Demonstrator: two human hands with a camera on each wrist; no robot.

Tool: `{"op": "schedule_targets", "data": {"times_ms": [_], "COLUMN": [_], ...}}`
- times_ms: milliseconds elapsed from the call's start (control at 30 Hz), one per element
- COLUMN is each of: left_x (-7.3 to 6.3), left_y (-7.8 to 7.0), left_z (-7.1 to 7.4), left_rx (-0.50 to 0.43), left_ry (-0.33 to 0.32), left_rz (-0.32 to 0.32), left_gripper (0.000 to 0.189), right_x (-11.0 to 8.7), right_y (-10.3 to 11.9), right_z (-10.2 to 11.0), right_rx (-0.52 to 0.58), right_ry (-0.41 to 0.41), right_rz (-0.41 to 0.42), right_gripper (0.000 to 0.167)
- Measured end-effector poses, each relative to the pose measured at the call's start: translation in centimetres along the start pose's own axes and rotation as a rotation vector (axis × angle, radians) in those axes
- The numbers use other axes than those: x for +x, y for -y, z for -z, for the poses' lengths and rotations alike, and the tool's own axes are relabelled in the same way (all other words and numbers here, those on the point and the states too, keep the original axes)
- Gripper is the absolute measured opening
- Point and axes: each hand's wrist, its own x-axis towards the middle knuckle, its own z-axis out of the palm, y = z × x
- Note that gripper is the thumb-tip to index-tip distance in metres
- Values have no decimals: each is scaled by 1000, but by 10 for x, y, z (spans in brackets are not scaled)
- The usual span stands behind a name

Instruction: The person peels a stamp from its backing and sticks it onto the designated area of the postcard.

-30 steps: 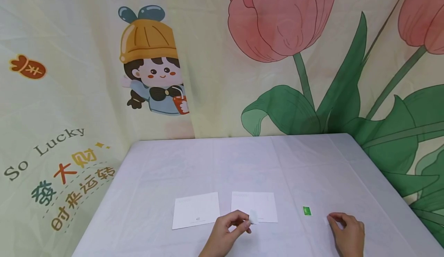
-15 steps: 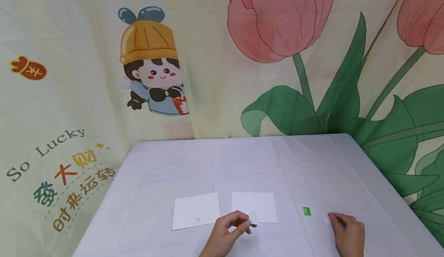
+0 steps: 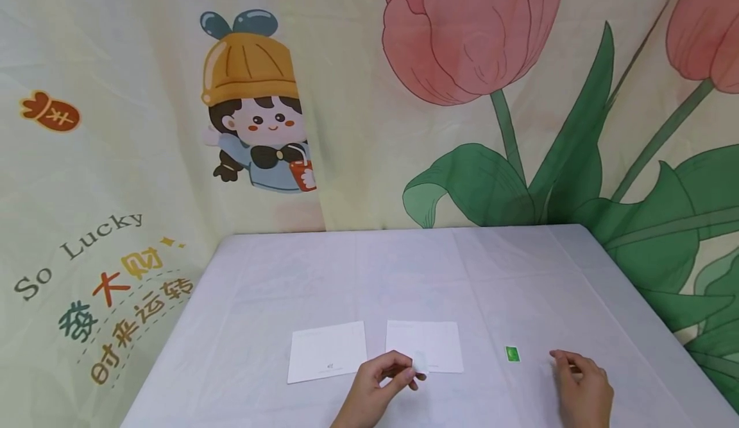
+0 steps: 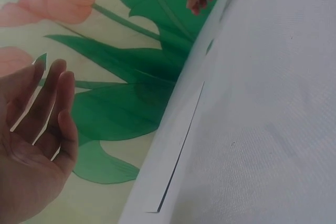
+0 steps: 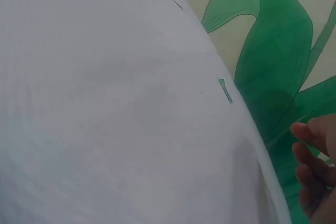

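Above the near edge of the right-hand white card (image 3: 427,344), my left hand (image 3: 378,383) pinches a small, pale, thin piece (image 3: 420,362) between thumb and index finger. In the left wrist view a green corner of the piece (image 4: 42,60) shows at the fingertips, with the other fingers loosely bent. A small green stamp with a pale border (image 3: 512,354) lies flat on the table right of the cards. Further right, my right hand (image 3: 583,383) hovers with relaxed, slightly bent fingers; nothing shows between them.
A second white card (image 3: 327,352) with small print at its lower edge lies to the left, a gap apart from the first. Both are on a table with a white cloth (image 3: 358,274). A printed curtain (image 3: 346,94) hangs behind the far edge.
My right hand has shifted slightly right, and a faint pale scrap at its fingertips no longer shows. The left hand keeps its pinch on the small piece almost in place.
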Motion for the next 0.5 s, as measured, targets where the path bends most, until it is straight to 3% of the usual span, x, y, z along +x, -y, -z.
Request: {"op": "schedule_targets", "data": {"times_ms": [167,400,500], "left_x": [-1,-2,-2], "left_y": [2,-1,-1], "left_z": [0,0,0], "left_rx": [-26,-41,-46], "left_ry": [3,6,7], "left_rz": [5,-12,-17], "left_gripper": [19,20,20], "right_x": [0,-18,-24], "right_y": [9,60,71], "right_z": [-2,14,9], "right_rx": [56,301,403], "right_ry": [34,112,164], "right_rz": [24,160,243], "right_gripper": [30,23,16]}}
